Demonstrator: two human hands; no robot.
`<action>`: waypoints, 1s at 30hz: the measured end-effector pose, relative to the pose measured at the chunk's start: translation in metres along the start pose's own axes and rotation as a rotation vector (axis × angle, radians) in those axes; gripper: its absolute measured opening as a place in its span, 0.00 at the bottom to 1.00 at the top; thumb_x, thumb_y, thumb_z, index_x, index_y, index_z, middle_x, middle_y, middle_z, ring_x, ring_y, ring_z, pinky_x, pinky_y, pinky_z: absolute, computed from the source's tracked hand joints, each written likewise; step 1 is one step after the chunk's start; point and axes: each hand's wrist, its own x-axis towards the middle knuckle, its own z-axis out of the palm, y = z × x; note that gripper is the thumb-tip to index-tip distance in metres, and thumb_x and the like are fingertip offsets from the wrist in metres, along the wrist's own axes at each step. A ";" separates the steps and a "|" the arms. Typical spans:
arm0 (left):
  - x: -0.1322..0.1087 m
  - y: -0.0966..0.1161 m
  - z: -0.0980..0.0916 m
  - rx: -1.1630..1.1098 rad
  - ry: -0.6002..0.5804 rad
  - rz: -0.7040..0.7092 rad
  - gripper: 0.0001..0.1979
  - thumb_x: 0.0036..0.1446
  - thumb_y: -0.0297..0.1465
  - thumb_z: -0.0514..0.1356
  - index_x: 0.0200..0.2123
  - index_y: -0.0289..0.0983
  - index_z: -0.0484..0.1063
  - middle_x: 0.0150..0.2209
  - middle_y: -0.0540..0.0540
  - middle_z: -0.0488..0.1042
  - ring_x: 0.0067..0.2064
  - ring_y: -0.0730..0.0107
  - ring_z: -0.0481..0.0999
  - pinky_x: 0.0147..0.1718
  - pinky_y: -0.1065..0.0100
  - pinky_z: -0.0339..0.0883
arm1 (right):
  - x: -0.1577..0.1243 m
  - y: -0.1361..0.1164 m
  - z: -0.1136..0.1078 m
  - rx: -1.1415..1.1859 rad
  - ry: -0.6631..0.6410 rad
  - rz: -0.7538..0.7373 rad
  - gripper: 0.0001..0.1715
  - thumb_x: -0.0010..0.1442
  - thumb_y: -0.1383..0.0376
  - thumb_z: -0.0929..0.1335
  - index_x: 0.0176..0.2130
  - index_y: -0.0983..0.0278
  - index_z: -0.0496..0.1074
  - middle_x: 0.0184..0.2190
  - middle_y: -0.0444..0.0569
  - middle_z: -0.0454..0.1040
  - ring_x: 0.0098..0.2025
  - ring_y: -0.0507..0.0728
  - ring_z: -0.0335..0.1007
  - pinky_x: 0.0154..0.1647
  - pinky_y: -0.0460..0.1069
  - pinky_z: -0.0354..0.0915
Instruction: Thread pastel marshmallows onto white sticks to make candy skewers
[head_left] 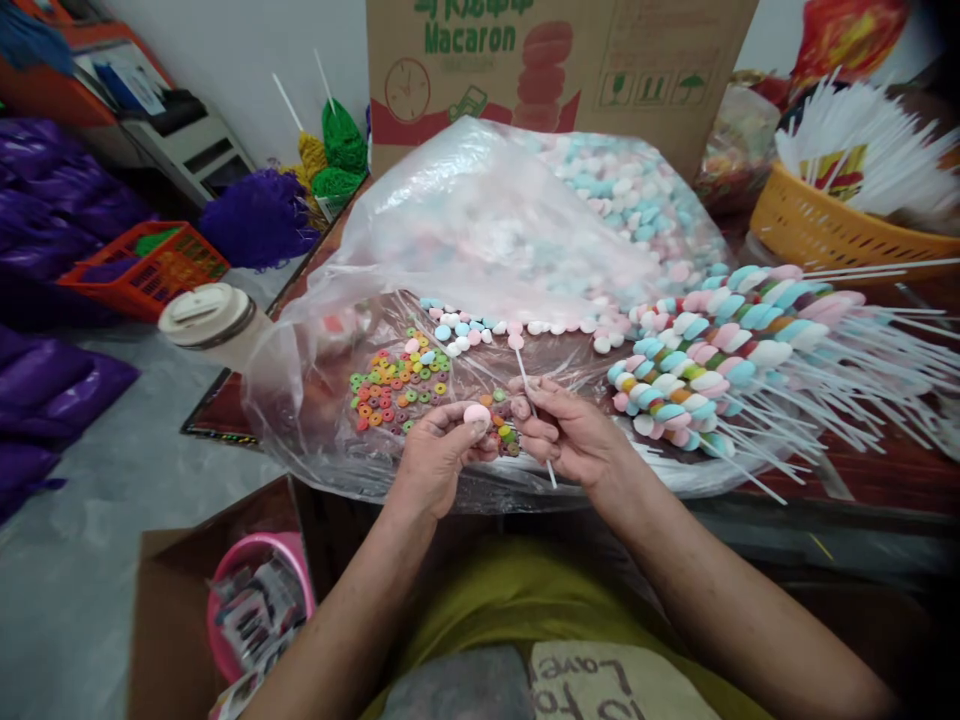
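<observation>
My left hand point(435, 455) pinches a round pink marshmallow point(477, 414) between thumb and fingertips. Close beside it, my right hand point(570, 432) grips a thin white stick point(534, 410) that slants up and away from me. Both hands hover over a clear plastic sheet point(315, 400) at the table's near edge. Small coloured candy rings point(397, 385) lie just beyond my left hand. A heap of pink, white and blue marshmallows point(615, 195) fills the plastic bag farther back. Finished marshmallow skewers point(712, 350) are piled to the right of my right hand.
A Macaron cardboard box point(555, 60) stands at the back. An orange basket point(832, 235) holds white sticks at the right. A capped cup point(206, 320) sits at the left table edge. A pink bucket point(259, 610) stands in a carton on the floor, with purple bags point(52, 380) and a red crate point(146, 265).
</observation>
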 end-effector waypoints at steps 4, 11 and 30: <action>-0.007 -0.003 0.001 -0.018 -0.130 -0.081 0.12 0.40 0.27 0.66 0.31 0.33 0.71 0.25 0.48 0.75 0.25 0.72 0.74 0.27 0.68 0.68 | 0.002 0.001 0.006 0.017 0.045 -0.162 0.06 0.50 0.72 0.66 0.31 0.66 0.63 0.19 0.38 0.65 0.15 0.42 0.51 0.14 0.38 0.51; -0.018 -0.012 0.011 -0.357 -0.374 -0.224 0.10 0.42 0.26 0.64 0.31 0.35 0.70 0.28 0.48 0.75 0.33 0.66 0.75 0.36 0.61 0.69 | 0.003 0.011 0.018 -0.272 0.208 -0.547 0.27 0.51 0.68 0.67 0.49 0.54 0.57 0.27 0.38 0.72 0.22 0.48 0.67 0.25 0.46 0.65; -0.016 0.007 0.001 0.016 0.053 0.145 0.13 0.36 0.25 0.67 0.30 0.34 0.73 0.27 0.50 0.75 0.28 0.75 0.72 0.30 0.72 0.67 | -0.068 -0.009 0.004 -2.510 0.231 -0.749 0.14 0.54 0.72 0.59 0.29 0.65 0.72 0.28 0.54 0.71 0.32 0.60 0.68 0.33 0.52 0.61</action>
